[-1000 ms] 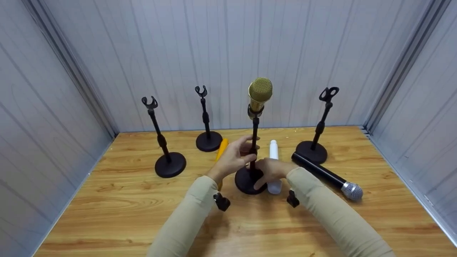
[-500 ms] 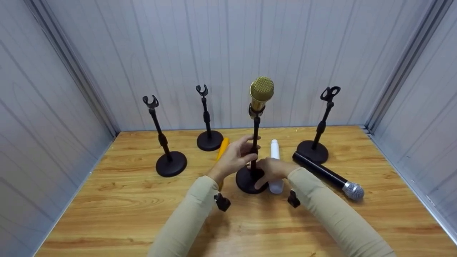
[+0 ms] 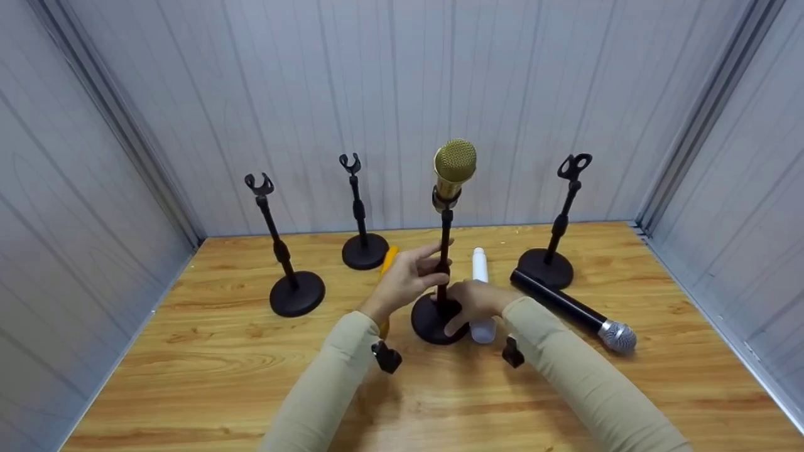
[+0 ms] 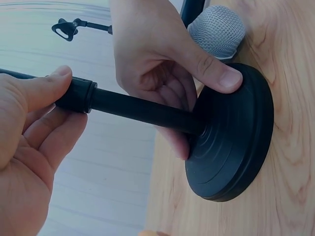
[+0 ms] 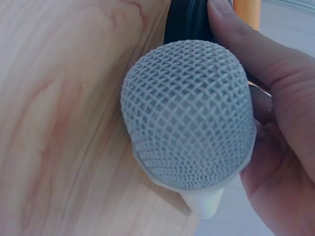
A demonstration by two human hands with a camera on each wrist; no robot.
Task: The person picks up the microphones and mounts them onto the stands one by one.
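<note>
A gold microphone sits upright in the clip of the middle black microphone stand. My left hand grips that stand's pole, thumb and fingers around the thick collar in the left wrist view. Lower down, my right hand holds the round base, its thumb on the top face and its other fingers partly hidden behind the pole. A white microphone lies under and beside the right hand; its mesh head fills the right wrist view. An orange microphone lies partly hidden behind the left hand.
Two stands with bare clips, one at left and one at back left, are upright on the wooden table. Another stand is at right, with a black microphone lying before its base. Pale panel walls enclose the table.
Both hands keep their hold on the middle stand, and nothing on the table has moved. Only the head view has shifted slightly.
</note>
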